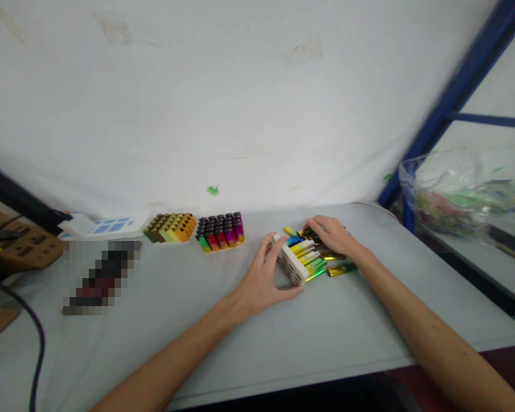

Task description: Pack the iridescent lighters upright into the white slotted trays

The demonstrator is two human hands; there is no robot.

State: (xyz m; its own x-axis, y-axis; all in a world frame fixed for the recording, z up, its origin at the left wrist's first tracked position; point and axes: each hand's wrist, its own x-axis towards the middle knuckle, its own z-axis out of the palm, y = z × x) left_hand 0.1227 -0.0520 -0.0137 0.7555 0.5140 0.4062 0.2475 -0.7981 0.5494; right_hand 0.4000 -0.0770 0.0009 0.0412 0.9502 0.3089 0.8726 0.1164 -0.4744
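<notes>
Bare arms (pixel 180 360), two of them, are stretched over the grey table (pixel 163 280). At the far left, one brown box (pixel 47 249) and one black wire (pixel 40 337) are seen. One blue-and-white card (pixel 111 225) is laid near the wall (pixel 257 114). One long dark thing (pixel 100 280) is blurred and cannot be named.

Next, two blocks of lighters are stood side by side: one yellow-brown block (pixel 171 228), then one black-topped block (pixel 221 233). About five lighters can be counted along its front.

Right of these, one white tray (pixel 290 266) is tipped on its side. Its long axis is slanted from far left to near right, and its face with holes is turned left. Both its ends are held by the left hand (pixel 264 286), spread wide, thumb at the near end.

Beside the tray, shiny loose lighters (pixel 315 266) are bunched, too many to count, mostly pointed right. Some are covered by the curved right hand (pixel 332 233); whether any is pinched cannot be told. At the far right, one clear bag (pixel 446 212) is seen by a blue post (pixel 438 123).
</notes>
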